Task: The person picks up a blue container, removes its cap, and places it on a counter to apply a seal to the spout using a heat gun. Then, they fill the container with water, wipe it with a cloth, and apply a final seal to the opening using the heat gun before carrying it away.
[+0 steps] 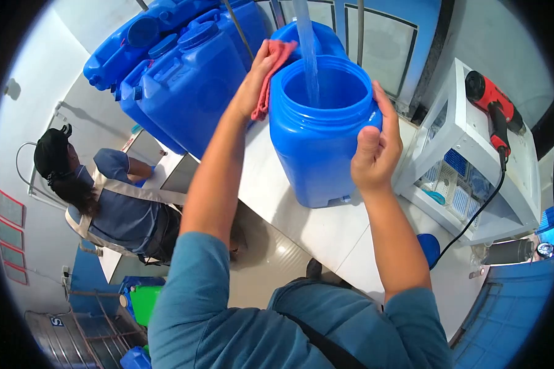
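Observation:
A blue plastic water jug (314, 157) stands upright on the white counter, its wide mouth uncovered. Clear water (308, 49) pours from above through that mouth; the source is out of view. My left hand (257, 83) grips a red cloth (276, 74) at the jug's upper left side. On the opposite side, my right hand (378, 144) is closed around the jug's right shoulder, where a handle or spout is mostly hidden by the fingers. Part of another blue container (329, 40) shows just behind the jug.
Several capped blue containers (194, 92) crowd the counter's left. A red heat gun (495, 101) lies on a white cabinet (474, 147) at right, its cord hanging down. A blue cap (429, 249) is on the counter (345, 246). Another person (120, 203) works at left.

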Available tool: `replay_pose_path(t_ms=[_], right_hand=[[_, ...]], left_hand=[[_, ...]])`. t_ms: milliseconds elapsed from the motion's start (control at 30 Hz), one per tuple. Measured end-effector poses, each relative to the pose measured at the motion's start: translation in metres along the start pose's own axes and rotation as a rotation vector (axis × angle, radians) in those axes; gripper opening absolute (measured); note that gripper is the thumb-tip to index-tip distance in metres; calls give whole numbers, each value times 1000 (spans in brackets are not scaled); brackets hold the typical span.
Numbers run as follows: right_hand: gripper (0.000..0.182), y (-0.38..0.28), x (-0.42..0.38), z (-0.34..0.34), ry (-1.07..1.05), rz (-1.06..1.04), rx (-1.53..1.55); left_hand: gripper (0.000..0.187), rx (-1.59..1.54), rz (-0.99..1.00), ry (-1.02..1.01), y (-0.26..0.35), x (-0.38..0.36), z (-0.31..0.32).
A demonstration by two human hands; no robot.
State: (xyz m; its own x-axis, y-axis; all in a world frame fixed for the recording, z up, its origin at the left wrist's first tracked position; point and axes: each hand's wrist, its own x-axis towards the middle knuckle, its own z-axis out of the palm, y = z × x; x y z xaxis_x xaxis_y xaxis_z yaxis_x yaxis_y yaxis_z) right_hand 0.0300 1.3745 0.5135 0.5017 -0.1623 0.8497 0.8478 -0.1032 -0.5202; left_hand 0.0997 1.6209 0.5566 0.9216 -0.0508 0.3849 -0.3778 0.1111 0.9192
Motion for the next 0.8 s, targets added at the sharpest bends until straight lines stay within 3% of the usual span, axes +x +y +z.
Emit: replay_pose_path(t_ms=[67, 133, 200, 233, 333, 367, 400, 467, 500, 533, 633, 700, 733, 800], right_hand=[[69, 1, 3, -1, 6, -12, -11], [71, -2, 4, -1, -27, -25, -14], [72, -2, 4, 2, -37, -26, -20], [72, -2, 3, 2, -32, -18, -17], [73, -1, 3, 0, -25, -23, -29], [74, 0, 3, -2, -23, -26, -38], [74, 0, 4, -2, -23, -32, -44], [75, 0, 3, 0, -23, -60, -106], [75, 1, 2, 3, -27, -53, -103], [75, 2, 1, 3, -25, -40, -74], [75, 0, 3, 1, -20, -30, -44], [75, -3, 2, -1, -22, -26, -37], [75, -1, 1, -2, -22, -16, -27], [75, 2, 1, -1, -16, -11, -8]], left_hand=[[77, 440, 93, -246, 5, 19, -14], [81, 327, 63, -271, -10, 14, -15], [81, 39, 82, -95, -34, 9, -18], [75, -155, -109, -53, -21, 4, -5], [61, -112, -98, -57, -37, 61, -25], [52, 247, 206, -209, -43, 97, -41], [52, 242, 212, -212, -38, 111, -36], [47, 566, 362, -193, -11, 125, -18], [47, 676, 138, -152, 8, 122, -16], [48, 251, -134, -162, -5, 132, -27], [43, 66, -286, -180, -34, 130, -50], [51, -362, -360, 141, -56, 97, -35], [62, -358, -463, 161, -85, 85, -55], [71, -281, -465, 104, -44, 33, -30]])
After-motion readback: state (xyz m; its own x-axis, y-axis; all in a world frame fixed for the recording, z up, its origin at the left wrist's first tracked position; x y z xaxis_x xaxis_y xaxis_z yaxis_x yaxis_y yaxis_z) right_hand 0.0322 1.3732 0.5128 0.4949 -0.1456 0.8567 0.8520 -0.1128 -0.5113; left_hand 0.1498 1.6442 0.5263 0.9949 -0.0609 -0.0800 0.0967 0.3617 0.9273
